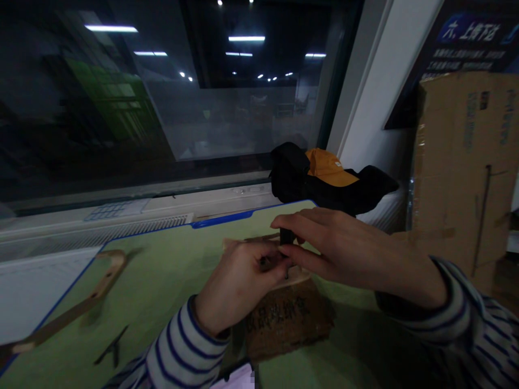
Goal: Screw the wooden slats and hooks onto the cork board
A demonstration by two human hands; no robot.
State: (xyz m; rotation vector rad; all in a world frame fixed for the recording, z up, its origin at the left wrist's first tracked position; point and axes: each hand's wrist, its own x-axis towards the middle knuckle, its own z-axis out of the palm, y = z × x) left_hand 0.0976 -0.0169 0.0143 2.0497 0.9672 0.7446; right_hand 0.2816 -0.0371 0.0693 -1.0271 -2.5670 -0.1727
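My left hand [239, 286] is curled in a pinch around a small dark part over a light wooden piece [298, 276]. My right hand [344, 251] reaches in from the right, fingers pressed together on a small black upright part [286, 235] at the same spot. Both hands meet above a brown cork-like slab [290, 319] with dark writing, lying on the green mat [162, 292]. What exactly the fingers hold is mostly hidden. Both sleeves are blue-and-white striped.
A curved wooden strip [87, 300] lies on the mat at left, with a small dark tool [113, 346] below it. A black bag with an orange cap [326, 167] sits on the windowsill. A cardboard box [462, 167] stands at right. A dark window fills the back.
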